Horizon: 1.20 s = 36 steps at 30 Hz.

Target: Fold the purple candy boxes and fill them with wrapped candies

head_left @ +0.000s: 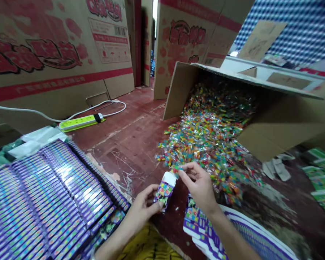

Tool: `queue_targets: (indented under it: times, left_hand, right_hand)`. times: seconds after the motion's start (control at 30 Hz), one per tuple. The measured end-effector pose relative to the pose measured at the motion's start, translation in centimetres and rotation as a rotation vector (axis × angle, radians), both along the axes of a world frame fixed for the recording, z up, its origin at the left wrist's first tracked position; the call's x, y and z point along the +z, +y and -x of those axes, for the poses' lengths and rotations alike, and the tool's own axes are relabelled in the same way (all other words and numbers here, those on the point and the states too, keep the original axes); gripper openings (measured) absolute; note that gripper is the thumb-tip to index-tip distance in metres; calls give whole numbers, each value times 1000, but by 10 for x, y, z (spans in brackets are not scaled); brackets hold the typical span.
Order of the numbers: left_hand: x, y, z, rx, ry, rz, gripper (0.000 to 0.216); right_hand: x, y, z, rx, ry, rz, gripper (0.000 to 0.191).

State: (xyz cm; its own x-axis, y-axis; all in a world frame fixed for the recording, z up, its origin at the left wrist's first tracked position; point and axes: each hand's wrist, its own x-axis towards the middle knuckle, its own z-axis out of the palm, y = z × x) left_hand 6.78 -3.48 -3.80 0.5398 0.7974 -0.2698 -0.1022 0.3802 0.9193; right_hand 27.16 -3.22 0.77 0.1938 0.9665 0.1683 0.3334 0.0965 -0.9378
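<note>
My left hand [148, 202] is wrapped around a small purple candy box [164, 191] printed with bright colours, its white top flap standing open. Close to that opening, my right hand [196, 180] pinches a small wrapped candy [176, 169] in green and red. Just beyond my hands, a heap of wrapped candies [206, 137] in many colours spills out of a large cardboard carton [284, 126] lying on its side. Under my right forearm lie flat, unfilled-looking purple boxes [203, 225], overlapping in a fanned stack.
Rows of purple boxes [51, 195] stand packed tightly at left. Behind them, a yellow-green power strip [81, 122] with a white cable lies on the dark red tabletop [130, 130]. Tall printed cartons [59, 47] rise at the back. Green packets [322, 173] lie at far right.
</note>
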Motion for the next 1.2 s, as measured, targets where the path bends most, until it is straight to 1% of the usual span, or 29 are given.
queue_targets:
  times: [0.07,0.13,0.2,0.27,0.33,0.43,0.53,0.57,0.6,0.7,0.77,0.8,0.87,0.97,1.03,1.1,1.2]
  left_hand:
    - [1,-2,-5,-15,-17,-16,37]
    - [2,-4,-7,-10,-21,-45,36]
    - [3,-5,-8,-3,-20,-66,36]
    - [3,-5,-9,1,-17,-81,34]
    - [3,-6,-11,4,-25,-86,29]
    - [1,-8,-16,27,-51,-66,22]
    - [-3,-10,-17,64,-69,-54,20]
    - [-4,-10,-17,81,-70,-60,21]
    - [-4,-11,-17,105,-71,-69,23]
    - [0,-12,-15,171,-83,-84,47]
    - [3,-13,-16,162,-108,-82,57]
    - [5,-14,-17,142,-125,-81,57]
    - [6,-15,-21,103,-159,-84,50]
    - [6,-18,-26,70,-211,-83,38]
    - [7,-19,-29,47,-239,-70,32]
    - [9,-19,-30,38,-261,-40,32]
    - [11,-19,-31,63,-280,11,39]
  right_hand:
    - [1,-4,2,13,-10,-17,10]
    - [2,-7,1,34,-96,-45,5]
    - [6,-8,-2,87,-202,-60,2]
    - [10,-10,-7,150,-283,-41,7]
    - [13,-10,-10,200,-321,1,14]
    - [15,-8,-12,259,-326,73,18]
    - [17,-5,-13,354,-324,87,23]
    - [17,-5,-13,355,-306,77,22]
    - [16,-5,-14,325,-269,67,20]
    - [9,-11,-13,177,-87,85,20]
    - [-1,-20,-8,157,25,130,21]
    - [-7,-24,-4,165,70,152,23]
    - [-19,-33,4,135,138,173,24]
    - [-29,-41,13,52,135,157,15]
    - [-31,-44,14,50,95,122,12]
    - [-30,-45,14,72,98,82,10]
    - [-30,-47,14,69,211,48,6]
